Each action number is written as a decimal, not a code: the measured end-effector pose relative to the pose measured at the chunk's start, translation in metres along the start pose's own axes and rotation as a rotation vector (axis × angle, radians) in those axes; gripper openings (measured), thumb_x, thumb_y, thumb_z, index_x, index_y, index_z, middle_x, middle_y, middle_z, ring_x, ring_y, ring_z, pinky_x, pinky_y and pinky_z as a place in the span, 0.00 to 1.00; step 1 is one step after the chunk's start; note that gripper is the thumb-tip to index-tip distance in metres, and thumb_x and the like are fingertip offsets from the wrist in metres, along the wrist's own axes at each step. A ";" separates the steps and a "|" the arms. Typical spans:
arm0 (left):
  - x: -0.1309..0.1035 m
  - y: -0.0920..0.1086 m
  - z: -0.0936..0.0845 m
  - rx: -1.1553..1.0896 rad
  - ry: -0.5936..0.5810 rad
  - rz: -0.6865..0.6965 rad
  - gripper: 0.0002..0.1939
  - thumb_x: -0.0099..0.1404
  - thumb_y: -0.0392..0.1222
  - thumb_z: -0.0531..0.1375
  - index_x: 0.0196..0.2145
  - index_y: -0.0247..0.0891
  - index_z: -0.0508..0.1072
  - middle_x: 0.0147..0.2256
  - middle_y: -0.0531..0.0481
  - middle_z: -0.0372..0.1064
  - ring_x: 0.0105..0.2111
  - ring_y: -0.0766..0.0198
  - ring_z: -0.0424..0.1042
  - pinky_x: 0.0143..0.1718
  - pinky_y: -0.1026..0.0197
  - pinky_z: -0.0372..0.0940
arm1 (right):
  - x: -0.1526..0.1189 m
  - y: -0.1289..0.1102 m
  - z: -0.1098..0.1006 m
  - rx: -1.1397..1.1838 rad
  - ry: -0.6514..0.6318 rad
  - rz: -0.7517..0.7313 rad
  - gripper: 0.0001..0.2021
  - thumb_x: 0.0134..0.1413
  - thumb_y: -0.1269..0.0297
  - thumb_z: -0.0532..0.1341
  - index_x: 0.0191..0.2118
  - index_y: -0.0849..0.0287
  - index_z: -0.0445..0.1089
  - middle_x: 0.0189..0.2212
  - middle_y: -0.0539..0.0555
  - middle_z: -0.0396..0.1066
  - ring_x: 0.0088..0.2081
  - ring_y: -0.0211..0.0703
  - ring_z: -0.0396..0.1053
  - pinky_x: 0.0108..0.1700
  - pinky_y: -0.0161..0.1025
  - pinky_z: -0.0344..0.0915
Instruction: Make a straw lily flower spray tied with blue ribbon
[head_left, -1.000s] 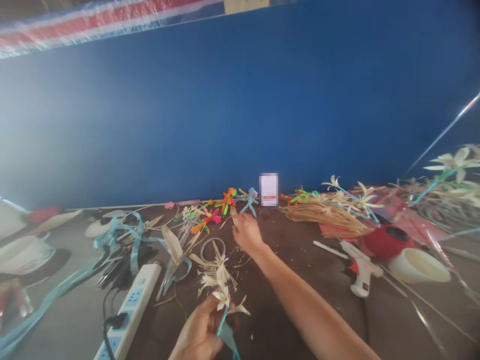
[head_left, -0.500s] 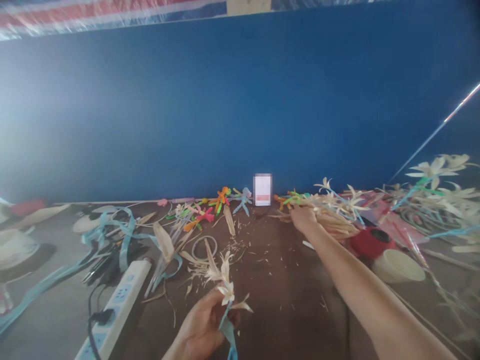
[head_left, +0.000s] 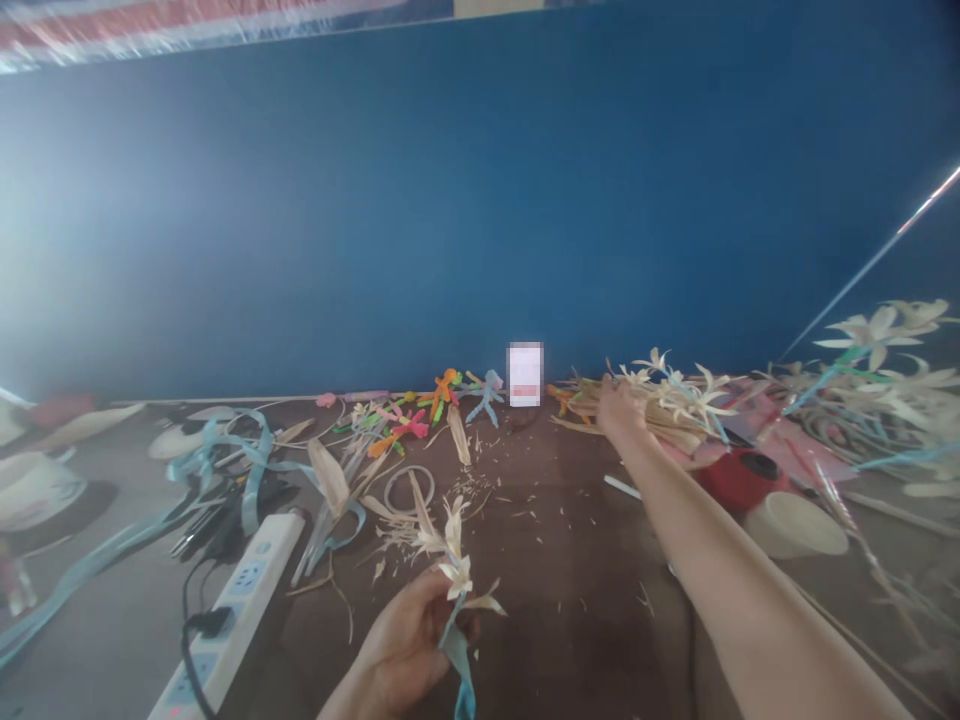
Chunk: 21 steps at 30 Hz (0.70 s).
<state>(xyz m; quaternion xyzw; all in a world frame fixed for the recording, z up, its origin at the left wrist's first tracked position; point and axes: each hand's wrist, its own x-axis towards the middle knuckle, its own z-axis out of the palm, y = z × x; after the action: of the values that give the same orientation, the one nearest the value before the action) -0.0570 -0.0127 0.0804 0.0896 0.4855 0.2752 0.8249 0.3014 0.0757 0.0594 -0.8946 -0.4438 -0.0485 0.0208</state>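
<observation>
Near the front edge, my left hand (head_left: pixel 416 635) is closed round a stem wrapped in light blue ribbon, topped with cream husk flowers (head_left: pixel 455 560). My right hand (head_left: pixel 621 408) reaches to the back right, at a pile of dry husks (head_left: pixel 675 425); its fingers are small and partly hidden, so what they touch or hold is unclear. Just right of that hand are cream flowers on a blue stem (head_left: pixel 694 395).
A white power strip (head_left: pixel 244 600) and blue ribbon (head_left: pixel 259 480) lie left. Colourful twisted figures (head_left: pixel 444 395) and a pixelated upright card (head_left: pixel 525 375) stand at the blue wall (head_left: pixel 480 200). Right are a red roll (head_left: pixel 742 480) and a pale cup (head_left: pixel 799 525).
My right hand has shifted slightly to the right and back over the husks. My left hand holds the flower stem in nearly the same place.
</observation>
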 end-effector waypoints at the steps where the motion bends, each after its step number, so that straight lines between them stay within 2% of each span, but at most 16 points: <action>1: 0.001 0.000 0.000 -0.007 0.012 0.012 0.04 0.52 0.31 0.57 0.29 0.33 0.65 0.21 0.50 0.67 0.20 0.62 0.68 0.24 0.59 0.64 | -0.003 -0.005 0.000 0.008 0.003 -0.004 0.24 0.53 0.75 0.43 0.58 0.68 0.42 0.51 0.74 0.47 0.43 0.56 0.62 0.38 0.48 0.59; 2: 0.002 0.000 -0.001 -0.012 0.026 0.026 0.05 0.52 0.30 0.57 0.29 0.34 0.65 0.20 0.51 0.67 0.19 0.63 0.68 0.23 0.60 0.64 | -0.006 -0.010 0.001 0.016 0.002 -0.017 0.25 0.53 0.75 0.43 0.58 0.68 0.41 0.52 0.74 0.45 0.43 0.56 0.62 0.38 0.47 0.60; 4: 0.004 -0.001 -0.002 -0.017 0.050 0.051 0.05 0.52 0.30 0.57 0.28 0.34 0.64 0.20 0.52 0.66 0.18 0.63 0.67 0.23 0.59 0.64 | -0.017 -0.022 0.005 0.034 -0.012 -0.073 0.23 0.53 0.74 0.44 0.56 0.66 0.46 0.52 0.71 0.45 0.45 0.54 0.61 0.39 0.45 0.60; 6: 0.006 -0.001 -0.003 -0.018 0.057 0.060 0.04 0.52 0.30 0.57 0.28 0.34 0.65 0.20 0.51 0.66 0.19 0.62 0.68 0.23 0.58 0.64 | -0.029 -0.034 0.012 0.050 -0.052 -0.145 0.20 0.52 0.73 0.47 0.52 0.64 0.55 0.50 0.67 0.51 0.47 0.51 0.58 0.40 0.42 0.59; 9: 0.007 -0.002 -0.001 -0.011 0.063 0.053 0.04 0.52 0.30 0.57 0.28 0.33 0.64 0.20 0.51 0.67 0.20 0.61 0.68 0.23 0.57 0.64 | -0.041 -0.043 0.023 0.059 -0.143 -0.196 0.16 0.48 0.74 0.50 0.44 0.64 0.64 0.44 0.64 0.60 0.46 0.48 0.59 0.41 0.39 0.58; 11: 0.006 -0.002 0.001 -0.004 0.066 0.054 0.04 0.52 0.30 0.57 0.28 0.33 0.64 0.20 0.51 0.66 0.20 0.61 0.68 0.24 0.57 0.64 | -0.044 -0.044 0.027 0.050 -0.174 -0.167 0.16 0.47 0.75 0.50 0.44 0.67 0.65 0.44 0.66 0.61 0.46 0.49 0.60 0.41 0.42 0.58; 15: 0.004 -0.002 0.003 0.001 0.046 0.052 0.04 0.52 0.30 0.56 0.28 0.33 0.64 0.20 0.51 0.66 0.20 0.62 0.68 0.24 0.57 0.64 | -0.048 -0.044 0.027 0.027 -0.159 -0.078 0.20 0.49 0.75 0.46 0.50 0.75 0.56 0.47 0.75 0.55 0.47 0.58 0.57 0.40 0.51 0.56; 17: 0.005 -0.002 0.001 0.009 0.022 0.050 0.04 0.52 0.29 0.56 0.28 0.33 0.64 0.19 0.51 0.66 0.20 0.61 0.69 0.24 0.58 0.64 | -0.056 -0.048 0.025 0.034 -0.168 -0.098 0.20 0.49 0.74 0.47 0.50 0.73 0.57 0.46 0.73 0.57 0.47 0.57 0.59 0.40 0.50 0.57; 21: 0.010 -0.003 -0.002 0.014 0.024 0.066 0.04 0.52 0.29 0.57 0.27 0.33 0.64 0.19 0.52 0.66 0.20 0.62 0.68 0.24 0.59 0.64 | -0.075 -0.060 0.021 0.055 -0.210 -0.206 0.14 0.50 0.73 0.51 0.43 0.64 0.65 0.41 0.65 0.63 0.42 0.50 0.63 0.40 0.45 0.57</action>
<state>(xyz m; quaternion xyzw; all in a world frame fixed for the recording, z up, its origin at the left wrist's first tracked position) -0.0538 -0.0096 0.0705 0.1079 0.4941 0.2999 0.8089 0.2101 0.0541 0.0305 -0.8435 -0.5342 0.0557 -0.0065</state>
